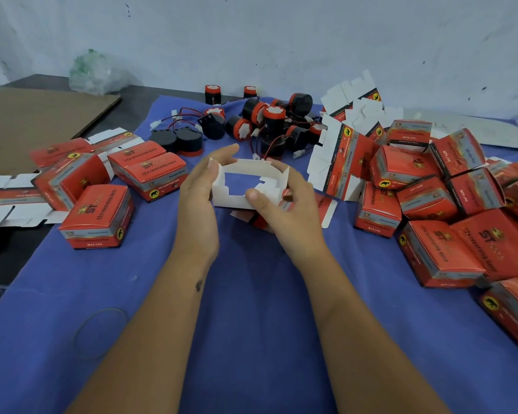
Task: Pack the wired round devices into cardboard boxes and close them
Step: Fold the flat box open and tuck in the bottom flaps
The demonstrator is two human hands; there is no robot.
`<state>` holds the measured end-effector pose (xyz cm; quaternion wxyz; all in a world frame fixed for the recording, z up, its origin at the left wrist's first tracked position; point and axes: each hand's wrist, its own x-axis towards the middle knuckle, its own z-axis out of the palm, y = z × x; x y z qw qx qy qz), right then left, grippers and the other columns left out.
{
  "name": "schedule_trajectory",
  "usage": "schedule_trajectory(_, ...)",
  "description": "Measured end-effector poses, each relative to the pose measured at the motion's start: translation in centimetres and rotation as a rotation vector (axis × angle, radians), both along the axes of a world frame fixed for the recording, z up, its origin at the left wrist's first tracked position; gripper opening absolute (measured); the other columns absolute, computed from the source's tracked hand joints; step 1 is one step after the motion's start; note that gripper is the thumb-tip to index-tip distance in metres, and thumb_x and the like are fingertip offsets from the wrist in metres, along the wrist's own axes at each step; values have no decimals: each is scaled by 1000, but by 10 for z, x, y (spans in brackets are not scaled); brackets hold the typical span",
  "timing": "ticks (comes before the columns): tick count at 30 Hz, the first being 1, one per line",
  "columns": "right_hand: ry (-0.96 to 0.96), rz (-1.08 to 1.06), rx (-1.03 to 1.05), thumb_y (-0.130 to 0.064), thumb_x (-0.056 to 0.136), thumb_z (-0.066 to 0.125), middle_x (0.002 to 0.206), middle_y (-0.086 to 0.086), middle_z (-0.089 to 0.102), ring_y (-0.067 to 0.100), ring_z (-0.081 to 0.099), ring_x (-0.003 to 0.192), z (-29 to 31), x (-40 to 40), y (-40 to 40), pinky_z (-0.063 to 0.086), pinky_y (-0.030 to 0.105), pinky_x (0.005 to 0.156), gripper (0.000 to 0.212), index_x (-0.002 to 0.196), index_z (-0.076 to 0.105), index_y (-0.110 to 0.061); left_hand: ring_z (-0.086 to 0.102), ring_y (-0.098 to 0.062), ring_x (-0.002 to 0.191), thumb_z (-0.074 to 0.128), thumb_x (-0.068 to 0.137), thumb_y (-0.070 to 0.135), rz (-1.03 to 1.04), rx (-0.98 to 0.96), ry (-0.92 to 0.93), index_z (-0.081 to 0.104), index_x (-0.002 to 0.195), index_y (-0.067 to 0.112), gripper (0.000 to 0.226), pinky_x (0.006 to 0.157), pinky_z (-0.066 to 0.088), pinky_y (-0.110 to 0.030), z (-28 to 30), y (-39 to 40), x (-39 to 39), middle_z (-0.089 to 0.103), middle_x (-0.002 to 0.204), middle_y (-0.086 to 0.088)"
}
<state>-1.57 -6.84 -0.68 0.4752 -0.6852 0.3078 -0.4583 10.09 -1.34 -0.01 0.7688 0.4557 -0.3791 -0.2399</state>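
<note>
A blue cloth (251, 309) is spread over the surface; red boxes (97, 218) are piled on both sides, round devices (251, 121) (wired) heaped behind, a rubber band (100, 333) near the front.

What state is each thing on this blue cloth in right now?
Box in hands: open, white inside showing, nothing inside.
Left hand: grips box.
Right hand: grips box.
Round devices: loose, unpacked.
Right box pile: closed.
Flat cartons: unfolded.
</note>
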Motion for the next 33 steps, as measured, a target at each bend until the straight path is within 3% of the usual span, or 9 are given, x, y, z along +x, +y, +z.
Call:
schedule_trajectory(3,-100,-4,54,-24,85,75,123,9,56,10,55,110,3,0,0,54,13,69,31,112,61,-25,67,-2,92,41,93,37,-53,19,-29,75,102,36,35,72,52,-19,3,2,-1,70,100,14)
schedule_trajectory(8,-37,-70,64,-29,95,61,114,3,62,19,59,104,3,5,-1,50,47,94,9,95,56,-36,69,-7,97,33,97,44,-158,56,-37,68,112,34,40,74,54,-20,1,1,-9,74,106,12)
schedule_trajectory(14,-41,-95,102,-23,97,57,115,5,59,20,57,106,6,8,-1,47,46,98,14,93,55,-36,57,-12,125,37,99,41,-175,114,-111,56,126,44,33,107,45,-43,-4,-1,-13,61,133,13)
schedule_trajectory(16,-41,-98,111,-21,98,56,116,6,59,21,57,106,6,8,-2,47,44,97,14,95,57,-35,50,-11,132,39,96,44,-155,123,-171,51,128,48,34,112,40,-41,-7,-3,-14,54,136,24)
schedule_trajectory(20,-54,-104,182,-25,98,56,117,9,59,24,58,109,5,10,-3,48,50,97,8,105,60,-26,49,4,126,39,99,43,-143,112,-223,48,131,46,33,101,43,-16,-10,-4,-12,53,123,42)
schedule_trajectory(25,-140,-105,246,-22,98,57,120,15,60,29,59,111,4,11,-1,48,52,97,15,111,61,-17,56,-4,121,47,96,33,-146,111,-260,52,125,49,33,96,49,-24,-12,-3,-13,56,131,20)
schedule_trajectory(28,-176,-25,308,-26,95,60,126,16,58,30,59,113,8,10,0,50,51,98,20,112,62,-17,61,1,103,47,97,20,-90,97,-258,55,116,43,31,80,50,-16,-12,-3,-15,62,113,27)
schedule_trajectory(31,-304,204,564,-54,90,49,127,7,64,27,63,112,9,6,-5,50,50,93,49,128,59,-23,62,8,90,45,101,14,-35,119,-181,55,108,44,33,71,49,-12,-12,-4,-14,64,99,33)
schedule_trajectory(33,-387,304,654,-48,98,39,126,4,66,25,65,111,9,1,-9,53,50,91,43,130,59,-27,63,10,87,45,102,14,-11,144,-120,54,105,49,36,69,50,-12,-12,-5,-12,65,94,36)
